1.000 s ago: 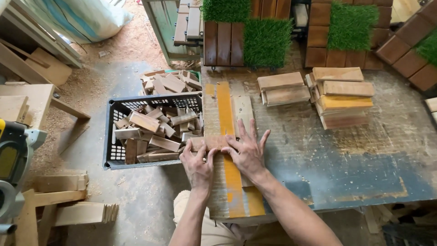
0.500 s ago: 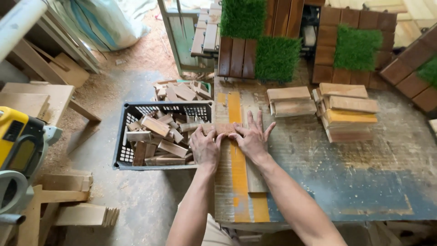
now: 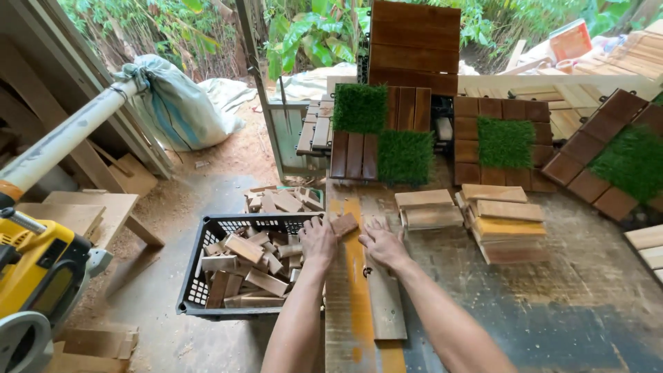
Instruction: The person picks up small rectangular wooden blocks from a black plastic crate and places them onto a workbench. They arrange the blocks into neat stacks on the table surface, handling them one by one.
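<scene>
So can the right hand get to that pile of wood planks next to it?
Probably yes. The right hand lies flat on the table, and the nearer stack of planks sits just beyond it to the right, with only bare tabletop between them.

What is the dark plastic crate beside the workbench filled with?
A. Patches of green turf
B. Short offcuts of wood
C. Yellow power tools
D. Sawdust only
B: the crate holds a jumble of short wooden offcuts, and the left hand rests at its rim.

Soft daylight from the open doorway, weak shadows, slight motion blur, wide-angle edges.
</scene>
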